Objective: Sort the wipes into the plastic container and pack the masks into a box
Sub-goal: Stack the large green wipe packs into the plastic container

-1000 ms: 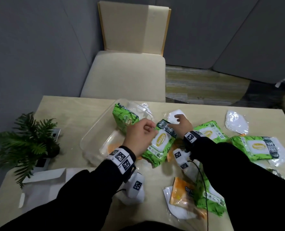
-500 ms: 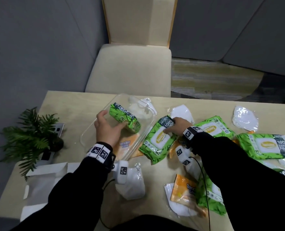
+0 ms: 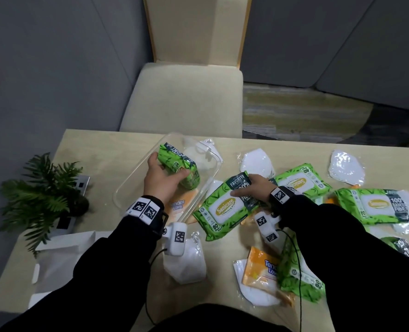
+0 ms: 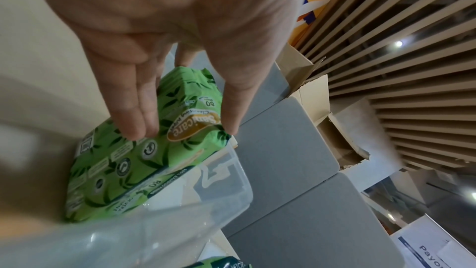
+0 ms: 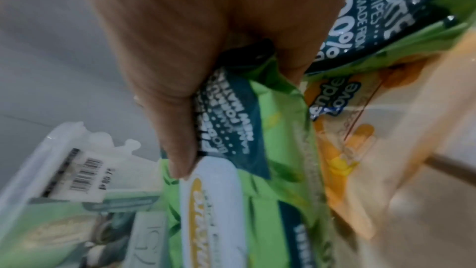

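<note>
1. Comparing with a second ago, the left hand [image 3: 161, 180] has left the flat green pack by the container and now stands a second green wipes pack [image 3: 179, 170] on edge inside the plastic container [image 3: 127, 195]; its fingers [image 4: 134, 113] lie nearly straight on one face, the thumb on the other.
2. Holding the flat Sanicare pack [image 3: 225, 207] on the desk [image 3: 98, 149], just beside the container, the right hand [image 3: 253, 191] pinches its dark printed end, fingers curled; half a second ago it lay on top.
3. My reading: one more pack is sorted, and the flat pack is probably next.
4. The container holds the upright green pack and an orange Tender Love pack [image 3: 182, 204] flat on its floor.
5. Several wipes packs and the wrapped white masks [image 3: 347, 167] lie loose on the desk; a white flat box [image 3: 62, 250] near the left sleeve holds no mask that I can see.
</note>
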Tool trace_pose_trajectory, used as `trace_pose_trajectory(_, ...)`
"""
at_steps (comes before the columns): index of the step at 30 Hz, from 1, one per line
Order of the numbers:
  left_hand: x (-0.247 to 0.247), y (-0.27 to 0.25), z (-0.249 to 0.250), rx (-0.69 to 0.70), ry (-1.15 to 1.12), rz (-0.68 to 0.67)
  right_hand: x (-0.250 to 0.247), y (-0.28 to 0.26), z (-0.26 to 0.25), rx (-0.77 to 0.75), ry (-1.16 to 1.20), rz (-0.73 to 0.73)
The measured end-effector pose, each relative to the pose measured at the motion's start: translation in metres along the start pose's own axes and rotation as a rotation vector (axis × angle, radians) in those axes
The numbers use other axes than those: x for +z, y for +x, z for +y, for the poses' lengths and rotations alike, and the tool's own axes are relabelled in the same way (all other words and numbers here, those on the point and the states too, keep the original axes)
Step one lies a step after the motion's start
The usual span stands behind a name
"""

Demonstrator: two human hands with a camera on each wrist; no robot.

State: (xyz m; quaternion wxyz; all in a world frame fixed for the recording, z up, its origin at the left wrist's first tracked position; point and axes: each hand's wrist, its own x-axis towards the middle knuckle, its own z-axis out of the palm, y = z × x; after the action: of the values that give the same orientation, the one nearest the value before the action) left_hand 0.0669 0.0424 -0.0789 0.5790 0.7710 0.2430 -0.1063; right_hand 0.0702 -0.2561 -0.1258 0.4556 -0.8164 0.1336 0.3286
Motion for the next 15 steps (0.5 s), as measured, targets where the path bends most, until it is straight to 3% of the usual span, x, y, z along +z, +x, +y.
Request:
trace_pose_trajectory(4, -0.004, -0.002, -0.002, 0.005, 0.008, -0.011, -0.010, -0.021, -0.015, -0.022, 0.050, -0.026)
trace_pose_trajectory(7, -0.010, 0.002, 0.000, 0.040, 0.094, -0.024, -0.034, -0.047, -0.036, -0.101, 0.129, 0.005)
trace_pose_trajectory(11, -0.011, 0.008, 0.009, 0.095, 0.235, 0.000, -0.070, -0.081, -0.067, -0.225, 0.235, -0.064)
trace_pose_trajectory(15, -0.006, 0.007, 0.014, 0.127, 0.309, 0.010, -0.089, -0.102, -0.084, -0.297, 0.157, -0.095)
